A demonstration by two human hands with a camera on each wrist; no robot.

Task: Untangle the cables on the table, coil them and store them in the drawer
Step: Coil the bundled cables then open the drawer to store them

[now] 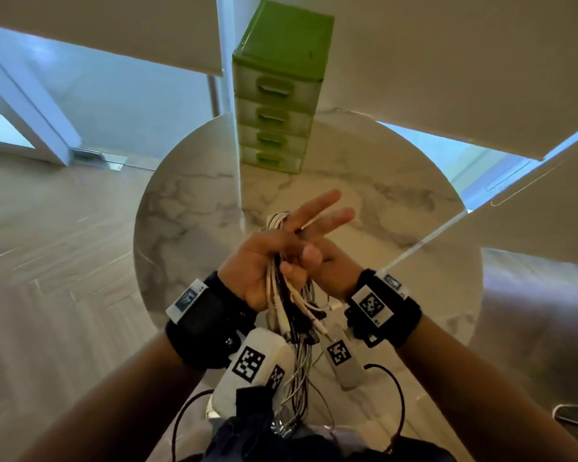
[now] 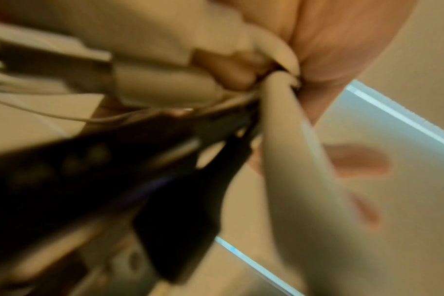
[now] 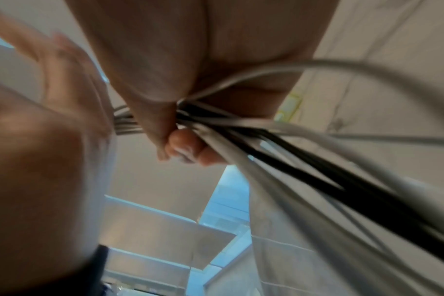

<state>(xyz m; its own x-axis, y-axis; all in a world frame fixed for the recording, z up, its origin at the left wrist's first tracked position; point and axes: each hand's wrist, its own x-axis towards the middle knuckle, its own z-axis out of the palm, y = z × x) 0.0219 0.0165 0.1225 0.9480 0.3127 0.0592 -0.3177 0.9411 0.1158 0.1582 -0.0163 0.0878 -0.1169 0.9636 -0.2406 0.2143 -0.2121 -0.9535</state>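
A tangled bundle of white and black cables (image 1: 282, 295) is held between both hands above the round marble table (image 1: 397, 201). My left hand (image 1: 261, 265) grips the bundle in its palm while two of its fingers (image 1: 317, 208) stick out straight. My right hand (image 1: 331, 271) pinches the same cables (image 3: 241, 130) from the right side. A looped end of the bundle pokes up past the fingers; plugs and loose ends hang down between my wrists. The left wrist view is blurred, with cables (image 2: 165, 88) running into the palm. A green drawer unit (image 1: 277, 95) stands at the table's far edge with its several drawers closed.
A white vertical post (image 1: 229, 95) rises just left of the drawer unit. A thin white rod (image 1: 431, 238) slants across the right of the table. Wooden floor (image 1: 64, 245) surrounds the table. Black leads hang from my wrist cameras near my lap.
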